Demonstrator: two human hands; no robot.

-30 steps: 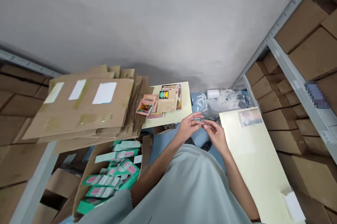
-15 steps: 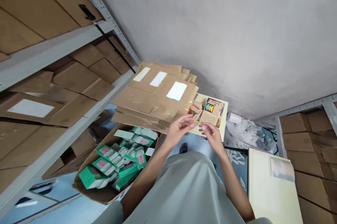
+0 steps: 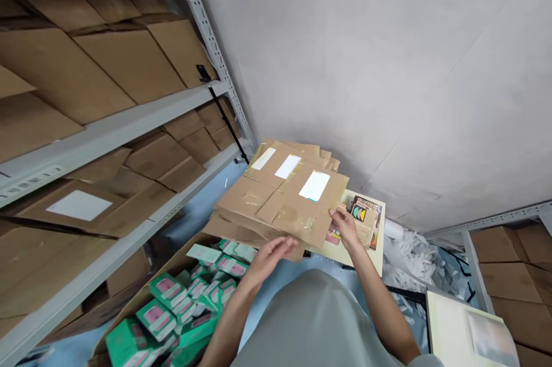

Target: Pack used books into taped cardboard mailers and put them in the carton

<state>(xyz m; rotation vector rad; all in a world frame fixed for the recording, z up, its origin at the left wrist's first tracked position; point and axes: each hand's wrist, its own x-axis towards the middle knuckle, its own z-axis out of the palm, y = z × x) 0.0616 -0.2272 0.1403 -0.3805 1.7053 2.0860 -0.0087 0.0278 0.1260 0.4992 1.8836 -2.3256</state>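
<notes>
A stack of flattened cardboard boxes (image 3: 276,194) lies in front of me, with several white labels on its top. My right hand (image 3: 345,228) has its fingers closed on the right edge of the top flattened cardboard box. By the stack's near edge is my left hand (image 3: 272,257), fingers stretched out and pointing right; whether it touches the cardboard is hard to see. Printed packages (image 3: 365,220), one with a green, yellow and orange pattern, rest on a cream table (image 3: 376,255) right of the stack. The stack and my right hand partly cover them.
An open carton (image 3: 103,329) full of green-and-pink boxes (image 3: 190,304) stands at lower left. Shelving (image 3: 172,99) with cardboard boxes runs along the left, and more boxes (image 3: 509,257) are stacked at right. White scraps (image 3: 420,257) lie beside a second cream surface (image 3: 448,327).
My hands have left the space in front of the printed packages and moved apart. The right one has taken hold of the cardboard's right edge; the left has moved to its near edge. The view has shifted.
</notes>
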